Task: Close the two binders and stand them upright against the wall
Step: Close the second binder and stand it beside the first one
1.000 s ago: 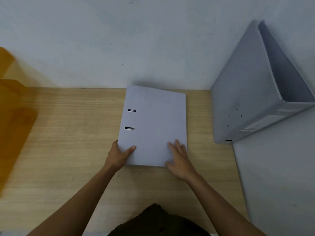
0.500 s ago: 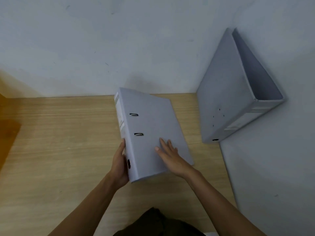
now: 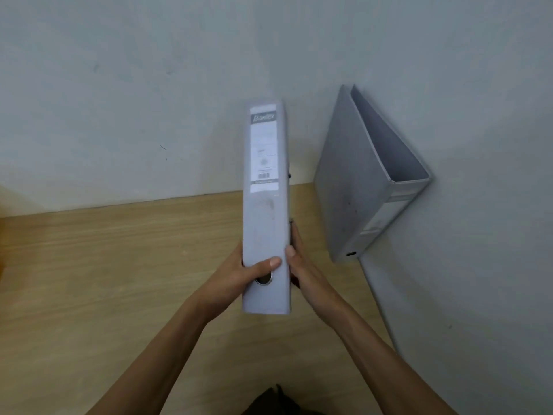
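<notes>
Held binder: a closed pale grey lever-arch binder (image 3: 265,205) is held spine-up and spine toward the camera, above the wooden desk (image 3: 119,280); a white spine label and a metal-rimmed finger hole are seen on the spine.
Left hand: the left hand (image 3: 239,275) is closed around the binder's near end from the left, with the thumb laid across the spine just above the finger hole.
Right hand: the right hand (image 3: 302,265) is pressed flat against the binder's right cover, thumb tip on the spine edge; the binder is clamped between both hands.
Second binder: another grey binder (image 3: 362,181) is stood in the corner to the right, spine against the right-hand wall (image 3: 478,265), its covers splayed apart in a wedge at the top.
Back wall: a plain white wall (image 3: 149,100) is met by the desk's far edge; the held binder's far end is seen against it, though whether the two touch cannot be told.
Obstacles: only the corner binder is found near the held one, a narrow gap of desk being left between them.
Open room: bare desk is spread widely to the left of the held binder, along the back wall.
Edges: the desk's right edge is set against the right-hand wall.
</notes>
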`<act>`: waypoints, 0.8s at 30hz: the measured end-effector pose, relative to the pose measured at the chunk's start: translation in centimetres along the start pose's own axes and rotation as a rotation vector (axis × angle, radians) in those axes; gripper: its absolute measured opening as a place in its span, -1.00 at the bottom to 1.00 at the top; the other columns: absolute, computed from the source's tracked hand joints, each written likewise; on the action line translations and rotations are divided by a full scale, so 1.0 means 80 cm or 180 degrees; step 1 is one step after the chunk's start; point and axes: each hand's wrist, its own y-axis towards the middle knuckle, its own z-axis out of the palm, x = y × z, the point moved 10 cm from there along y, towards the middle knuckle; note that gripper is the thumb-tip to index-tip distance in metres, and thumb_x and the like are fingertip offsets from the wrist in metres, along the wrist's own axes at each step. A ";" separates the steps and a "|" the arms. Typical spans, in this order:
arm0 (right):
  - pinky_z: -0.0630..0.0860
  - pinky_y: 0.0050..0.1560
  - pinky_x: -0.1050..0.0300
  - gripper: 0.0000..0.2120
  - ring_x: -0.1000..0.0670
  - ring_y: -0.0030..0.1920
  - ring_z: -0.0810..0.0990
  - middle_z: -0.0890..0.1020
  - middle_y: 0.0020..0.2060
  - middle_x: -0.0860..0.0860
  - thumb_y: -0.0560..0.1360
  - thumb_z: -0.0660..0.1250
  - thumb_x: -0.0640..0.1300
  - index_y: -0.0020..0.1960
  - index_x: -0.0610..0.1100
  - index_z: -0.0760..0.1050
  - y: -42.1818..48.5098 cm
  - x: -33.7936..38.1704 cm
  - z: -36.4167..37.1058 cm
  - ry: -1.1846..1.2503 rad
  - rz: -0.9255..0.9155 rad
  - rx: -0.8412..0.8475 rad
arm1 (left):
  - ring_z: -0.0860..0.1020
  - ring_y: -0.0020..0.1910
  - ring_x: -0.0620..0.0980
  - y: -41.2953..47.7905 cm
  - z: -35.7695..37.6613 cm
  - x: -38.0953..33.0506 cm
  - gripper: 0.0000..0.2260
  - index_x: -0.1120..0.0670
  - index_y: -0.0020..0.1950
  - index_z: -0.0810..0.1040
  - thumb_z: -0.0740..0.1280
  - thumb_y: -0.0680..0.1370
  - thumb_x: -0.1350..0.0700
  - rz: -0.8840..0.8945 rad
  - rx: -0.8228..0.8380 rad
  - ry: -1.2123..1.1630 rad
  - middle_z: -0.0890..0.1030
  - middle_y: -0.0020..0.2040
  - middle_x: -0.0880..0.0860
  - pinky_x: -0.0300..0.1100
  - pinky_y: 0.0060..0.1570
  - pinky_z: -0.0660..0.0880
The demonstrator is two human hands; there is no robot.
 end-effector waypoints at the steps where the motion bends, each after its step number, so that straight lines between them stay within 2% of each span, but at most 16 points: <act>1: 0.44 0.41 -0.07 -0.22 0.10 0.48 0.38 0.31 0.54 0.17 0.52 0.31 0.26 0.60 0.24 -0.02 -0.004 0.009 -0.011 0.0013 -0.0134 -0.0067 | 0.65 0.20 0.01 -0.001 0.001 -0.007 -0.32 -0.07 0.48 0.37 0.55 0.41 -0.08 0.0187 -0.0048 0.0429 0.65 0.25 -0.02 -0.16 -0.01 0.63; 4: 0.59 0.21 0.05 -0.22 0.07 0.33 0.55 0.56 0.35 0.11 0.39 0.56 -0.01 0.52 0.08 0.29 -0.013 0.020 -0.055 -0.0067 -0.0318 -0.0474 | 0.55 0.32 -0.12 0.002 0.016 -0.015 -0.03 -0.14 0.63 0.05 0.58 0.39 0.03 0.0672 -0.0026 0.1223 0.49 0.42 -0.12 -0.17 0.11 0.61; 6: 0.61 0.11 0.16 -0.31 0.12 0.25 0.61 0.63 0.24 0.18 0.32 0.60 -0.07 0.38 0.13 0.43 -0.018 0.016 -0.076 -0.0131 -0.0329 -0.0687 | 0.47 0.40 -0.09 0.012 0.025 -0.010 0.08 -0.15 0.65 -0.11 0.58 0.39 0.11 0.0850 -0.0059 0.1445 0.38 0.52 -0.09 -0.11 0.18 0.58; 7: 0.61 0.09 0.20 -0.35 0.15 0.22 0.62 0.64 0.22 0.22 0.32 0.59 -0.09 0.34 0.18 0.45 -0.020 0.012 -0.083 -0.0208 -0.0315 -0.0765 | 0.44 0.43 -0.07 0.019 0.028 -0.006 0.09 -0.12 0.66 -0.13 0.58 0.39 0.14 0.0927 -0.0106 0.1510 0.35 0.53 -0.06 -0.10 0.21 0.57; 9: 0.60 0.15 0.18 -0.34 0.17 0.25 0.60 0.61 0.25 0.26 0.37 0.54 -0.18 0.38 0.19 0.42 -0.025 0.002 -0.093 -0.0448 -0.0327 -0.0878 | 0.42 0.44 -0.13 0.035 0.035 0.006 0.03 -0.06 0.66 -0.06 0.54 0.39 0.21 0.1029 -0.0273 0.1654 0.37 0.52 -0.06 -0.18 0.22 0.54; 11: 0.54 0.30 0.06 -0.28 0.14 0.36 0.52 0.54 0.37 0.22 0.46 0.44 -0.29 0.51 0.14 0.31 -0.031 -0.013 -0.104 -0.0684 -0.0308 -0.0972 | 0.44 0.37 -0.28 0.050 0.043 0.024 -0.11 -0.05 0.64 0.09 0.45 0.41 0.25 0.0982 -0.0410 0.1786 0.44 0.46 -0.13 -0.33 0.16 0.53; 12: 0.50 0.36 0.02 -0.26 0.13 0.41 0.47 0.49 0.42 0.20 0.50 0.39 -0.32 0.55 0.13 0.25 -0.033 -0.019 -0.106 -0.0807 -0.0291 -0.0972 | 0.47 0.33 -0.29 0.057 0.043 0.036 -0.20 -0.04 0.60 0.18 0.43 0.43 0.26 0.0924 -0.0449 0.1823 0.47 0.41 -0.15 -0.35 0.15 0.53; 14: 0.44 0.41 -0.02 -0.28 0.13 0.46 0.40 0.43 0.48 0.17 0.56 0.32 -0.32 0.59 0.12 0.18 -0.038 -0.031 -0.114 -0.1029 -0.0271 -0.0968 | 0.54 0.31 -0.11 0.071 0.046 0.060 -0.36 0.01 0.52 0.33 0.42 0.47 0.27 0.0778 -0.0452 0.1916 0.52 0.33 -0.14 -0.37 0.13 0.53; 16: 0.45 0.41 -0.04 -0.31 0.13 0.44 0.43 0.44 0.48 0.14 0.58 0.31 -0.31 0.58 0.14 0.20 -0.045 -0.043 -0.127 -0.1101 -0.0158 -0.1077 | 0.56 0.29 -0.03 0.081 0.049 0.076 -0.45 0.03 0.46 0.39 0.42 0.49 0.24 0.0701 -0.0441 0.1960 0.51 0.27 -0.17 -0.52 0.05 0.47; 18: 0.47 0.39 0.00 -0.34 0.14 0.39 0.48 0.50 0.42 0.12 0.57 0.32 -0.31 0.56 0.12 0.26 -0.050 -0.051 -0.144 -0.1056 -0.0053 -0.1251 | 0.53 0.28 -0.12 0.088 0.060 0.078 -0.42 0.01 0.50 0.34 0.41 0.50 0.18 0.0694 -0.0394 0.1927 0.48 0.27 -0.21 -0.61 0.02 0.42; 20: 0.51 0.33 0.13 -0.36 0.16 0.32 0.53 0.54 0.36 0.14 0.57 0.32 -0.31 0.54 0.13 0.30 -0.053 -0.055 -0.157 -0.1050 -0.0004 -0.1371 | 0.50 0.27 -0.21 0.094 0.072 0.074 -0.34 -0.01 0.56 0.25 0.41 0.50 0.09 0.0706 -0.0333 0.1962 0.49 0.30 -0.21 -0.58 0.04 0.43; 22: 0.54 0.18 0.36 -0.39 0.24 0.19 0.58 0.59 0.28 0.13 0.56 0.34 -0.31 0.51 0.11 0.34 -0.055 -0.058 -0.170 -0.1059 0.0031 -0.1470 | 0.49 0.28 -0.21 0.101 0.085 0.070 -0.26 -0.01 0.61 0.14 0.41 0.50 0.05 0.0722 -0.0274 0.2019 0.50 0.37 -0.13 -0.53 0.09 0.44; 24: 0.51 0.00 0.51 -0.44 0.37 0.06 0.59 0.64 0.18 0.12 0.55 0.35 -0.30 0.48 0.06 0.41 -0.057 -0.062 -0.182 -0.1084 0.0053 -0.1597 | 0.49 0.29 -0.18 0.109 0.095 0.065 -0.17 -0.02 0.65 0.01 0.43 0.50 0.06 0.0710 -0.0231 0.2086 0.48 0.42 -0.07 -0.50 0.10 0.44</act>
